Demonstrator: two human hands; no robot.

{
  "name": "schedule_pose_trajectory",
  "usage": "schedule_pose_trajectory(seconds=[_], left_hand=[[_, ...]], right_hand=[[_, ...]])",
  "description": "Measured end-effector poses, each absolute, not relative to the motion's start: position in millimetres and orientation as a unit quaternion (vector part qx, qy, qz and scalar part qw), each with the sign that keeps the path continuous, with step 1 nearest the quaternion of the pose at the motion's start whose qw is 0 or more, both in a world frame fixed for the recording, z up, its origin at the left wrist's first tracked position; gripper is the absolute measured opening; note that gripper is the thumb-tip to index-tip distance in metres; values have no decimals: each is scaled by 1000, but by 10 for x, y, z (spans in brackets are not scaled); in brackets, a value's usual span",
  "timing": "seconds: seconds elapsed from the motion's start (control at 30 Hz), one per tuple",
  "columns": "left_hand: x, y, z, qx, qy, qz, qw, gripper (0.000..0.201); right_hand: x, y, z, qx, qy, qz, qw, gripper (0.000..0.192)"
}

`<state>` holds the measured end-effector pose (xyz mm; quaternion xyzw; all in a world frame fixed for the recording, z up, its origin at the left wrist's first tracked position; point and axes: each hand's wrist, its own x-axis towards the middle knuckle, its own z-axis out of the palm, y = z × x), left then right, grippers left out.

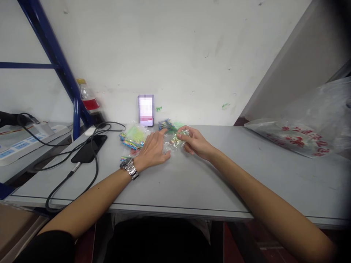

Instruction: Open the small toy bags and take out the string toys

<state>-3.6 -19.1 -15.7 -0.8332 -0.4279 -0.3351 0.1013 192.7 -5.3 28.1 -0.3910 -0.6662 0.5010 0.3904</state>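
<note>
My right hand (pixel 196 142) pinches a crinkled clear plastic bag (pixel 175 140) with shiny yellow-green bits showing in it. Beside it, my left hand (pixel 153 148) reaches over the grey table with fingers apart, the thumb pointing toward the bag; a watch (pixel 129 168) is on that wrist. Clear packets with colourful patterned strips (pixel 127 142) and pale green contents lie just left of my left hand, partly covered by it. Behind both hands is another bunch of patterned packets (pixel 168 125), close to my left index fingertip.
A lit phone (pixel 146 110) leans on the wall. On the left are a dark phone (pixel 89 149) with a cable, a bottle (pixel 89 100), a blue frame post (pixel 59 62) and a power strip (pixel 30 142). A large plastic bag (pixel 304 128) with red print sits at right.
</note>
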Motion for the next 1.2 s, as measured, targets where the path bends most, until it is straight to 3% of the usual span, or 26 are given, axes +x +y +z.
schedule_pose_trajectory(seconds=[0.4, 0.87, 1.2], left_hand=[[-37, -205, -133, -845, -413, -336, 49, 74], [-38, -226, -126, -842, -417, -325, 104, 73], [-51, -216, -124, -848, -409, -312, 126, 71]], right_hand=[[1938, -131, 387, -321, -646, 613, 322, 35], [1937, -141, 415, -447, -691, 427, 374, 17], [1911, -169, 413, -412, -655, 543, 326, 18]])
